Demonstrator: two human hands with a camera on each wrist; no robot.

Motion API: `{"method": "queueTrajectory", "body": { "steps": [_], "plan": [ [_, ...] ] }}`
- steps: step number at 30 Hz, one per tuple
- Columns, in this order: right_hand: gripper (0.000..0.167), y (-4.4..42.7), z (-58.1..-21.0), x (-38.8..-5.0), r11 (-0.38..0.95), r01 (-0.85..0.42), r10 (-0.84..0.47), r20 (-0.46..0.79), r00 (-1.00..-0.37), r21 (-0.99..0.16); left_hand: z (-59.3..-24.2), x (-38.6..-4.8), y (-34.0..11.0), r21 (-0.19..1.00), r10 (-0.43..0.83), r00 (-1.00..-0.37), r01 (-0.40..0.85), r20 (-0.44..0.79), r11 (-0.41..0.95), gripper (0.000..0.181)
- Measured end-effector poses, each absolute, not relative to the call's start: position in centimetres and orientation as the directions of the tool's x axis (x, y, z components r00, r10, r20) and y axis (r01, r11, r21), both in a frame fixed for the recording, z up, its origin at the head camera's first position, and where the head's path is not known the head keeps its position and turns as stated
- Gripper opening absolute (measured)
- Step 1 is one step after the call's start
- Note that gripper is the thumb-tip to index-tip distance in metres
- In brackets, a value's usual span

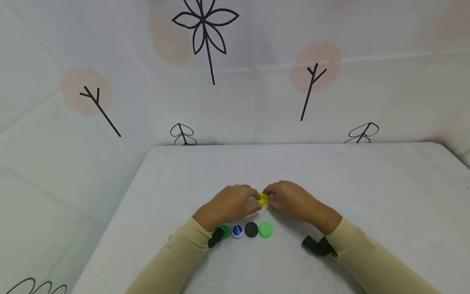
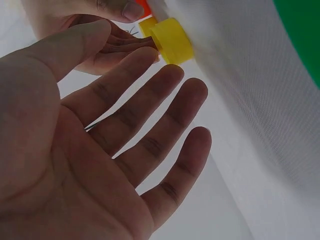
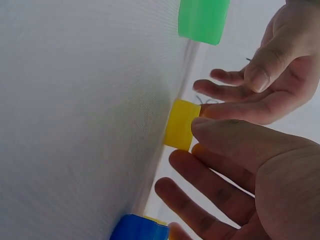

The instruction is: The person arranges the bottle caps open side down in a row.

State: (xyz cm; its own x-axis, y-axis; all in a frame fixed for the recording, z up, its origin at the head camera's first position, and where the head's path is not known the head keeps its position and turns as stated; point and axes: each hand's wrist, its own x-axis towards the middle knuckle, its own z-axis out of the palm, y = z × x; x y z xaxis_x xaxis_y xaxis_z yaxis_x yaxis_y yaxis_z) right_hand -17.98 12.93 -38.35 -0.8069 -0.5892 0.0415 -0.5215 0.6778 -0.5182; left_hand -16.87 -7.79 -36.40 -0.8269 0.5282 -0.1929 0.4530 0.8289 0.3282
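Note:
A small yellow bottle cap [image 1: 262,199] stands on the white table between both hands. From the left my left hand [image 1: 233,204] reaches to it; in the left wrist view this hand [image 2: 115,125] has its fingers long and spread, the index tip close to the yellow cap [image 2: 172,41]. My right hand [image 1: 293,202] comes from the other side. The right wrist view shows its thumb [image 3: 225,137] at the edge of the yellow cap [image 3: 181,125], fingers loosely bent; whether the thumb presses on it I cannot tell.
Nearer me lies a row: a green cap [image 1: 225,231] partly behind the left wrist camera, a white-and-blue cap [image 1: 237,231], a black cap [image 1: 251,229] and a light green cap [image 1: 266,229]. A blue cap [image 3: 137,229] and an orange piece [image 2: 143,9] show only in wrist views.

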Motion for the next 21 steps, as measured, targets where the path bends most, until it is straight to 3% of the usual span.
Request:
{"method": "queueTrajectory", "body": {
  "steps": [11, 21],
  "plan": [
    [0.026, 12.88, -39.14, -18.05, 0.672, -0.564, -0.610, 0.073, -0.789, -0.480, -36.75, -16.70, -7.83, 0.336, 0.537, -0.821, 0.459, -0.194, 0.823, 0.032],
    [0.029, 12.57, -38.90, -17.99, 0.696, -0.520, -0.578, 0.043, -0.815, -0.494, -36.77, -16.72, -7.77, 0.366, 0.551, -0.811, 0.460, -0.199, 0.809, 0.032]
  ]
}}
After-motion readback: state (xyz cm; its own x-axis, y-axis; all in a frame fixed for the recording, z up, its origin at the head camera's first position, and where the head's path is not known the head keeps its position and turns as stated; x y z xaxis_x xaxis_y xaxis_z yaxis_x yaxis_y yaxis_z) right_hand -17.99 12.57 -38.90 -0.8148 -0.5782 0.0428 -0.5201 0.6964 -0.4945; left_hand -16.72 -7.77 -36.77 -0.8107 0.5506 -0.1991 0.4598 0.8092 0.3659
